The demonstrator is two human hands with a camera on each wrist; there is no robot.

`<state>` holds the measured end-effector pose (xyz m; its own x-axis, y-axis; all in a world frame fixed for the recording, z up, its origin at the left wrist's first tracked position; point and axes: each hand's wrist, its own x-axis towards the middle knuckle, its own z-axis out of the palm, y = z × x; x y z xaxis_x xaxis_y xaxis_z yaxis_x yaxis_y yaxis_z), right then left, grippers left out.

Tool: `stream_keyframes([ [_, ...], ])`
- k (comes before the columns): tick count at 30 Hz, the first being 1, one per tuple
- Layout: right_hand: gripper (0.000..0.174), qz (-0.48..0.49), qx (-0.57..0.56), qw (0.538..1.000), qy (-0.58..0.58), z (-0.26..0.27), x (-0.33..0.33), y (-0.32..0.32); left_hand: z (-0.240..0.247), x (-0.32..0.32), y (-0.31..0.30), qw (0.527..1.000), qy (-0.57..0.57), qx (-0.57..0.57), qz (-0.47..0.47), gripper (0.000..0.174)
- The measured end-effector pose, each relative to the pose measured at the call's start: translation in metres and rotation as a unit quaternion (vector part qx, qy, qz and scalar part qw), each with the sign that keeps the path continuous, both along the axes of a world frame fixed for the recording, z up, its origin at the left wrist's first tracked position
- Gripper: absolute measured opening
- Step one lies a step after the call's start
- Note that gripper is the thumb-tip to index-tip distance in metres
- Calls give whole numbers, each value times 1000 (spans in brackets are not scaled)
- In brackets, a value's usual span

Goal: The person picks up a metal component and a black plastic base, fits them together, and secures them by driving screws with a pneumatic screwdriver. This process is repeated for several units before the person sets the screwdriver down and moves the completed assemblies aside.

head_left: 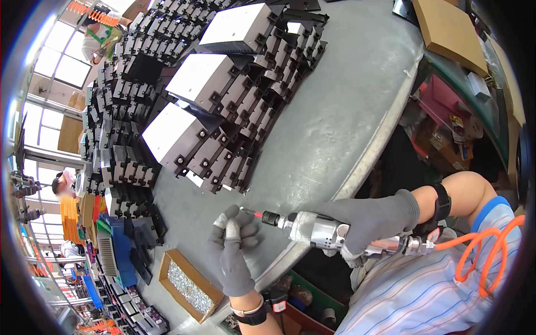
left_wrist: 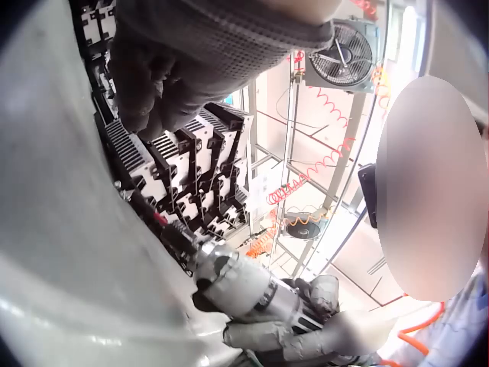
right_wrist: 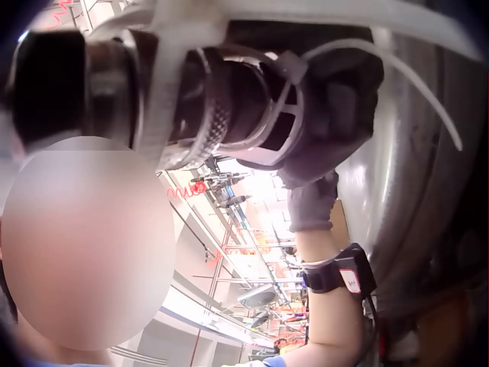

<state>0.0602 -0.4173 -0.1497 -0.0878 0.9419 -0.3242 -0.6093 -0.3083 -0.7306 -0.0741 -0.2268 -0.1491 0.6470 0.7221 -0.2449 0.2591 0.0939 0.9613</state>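
My gloved right hand (head_left: 371,218) grips a silver pneumatic screwdriver (head_left: 324,230), its black chuck (head_left: 270,218) and red-marked bit aimed left. A small bright screw (head_left: 243,209) shows at the bit's tip. Close by that tip, my gloved left hand (head_left: 231,245) is raised with bent fingers and thumb drawn together; I cannot tell whether they hold anything. The left wrist view has this hand (left_wrist: 164,76) above the bit, with a gap between. An orange air hose (head_left: 474,245) runs from the driver's rear. The right wrist view shows the driver (right_wrist: 191,99) large and close.
Stacked black-and-silver metal housings (head_left: 223,117) with white panels stand across the grey table (head_left: 335,106). A cardboard box of small screws (head_left: 215,306) sits left of my left hand. Blue bins (head_left: 120,251) are farther left; cardboard (head_left: 449,33) lies at upper right.
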Motion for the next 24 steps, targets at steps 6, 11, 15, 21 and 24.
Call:
stream_keyframes([
  [6, 40, 19, 15, 998, -66, -6, -3, -2, -20, -6, 16, 960, -152, -235, -12, 32],
  [11, 41, 8, 24, 995, -94, -1, -1, -8, -28, -8, 26, 961, -173, -211, -45, 24],
  [15, 46, 15, 18, 994, -104, -4, 4, -11, -8, 9, 6, 996, 9, 89, -26, 21],
  [21, 55, 13, 20, 993, -113, -4, 5, -13, -17, 10, 12, 975, 37, 220, -8, 23],
  [24, 78, 81, -8, 987, -136, 6, 10, -11, -12, 6, 16, 996, 47, 81, 4, 31],
])
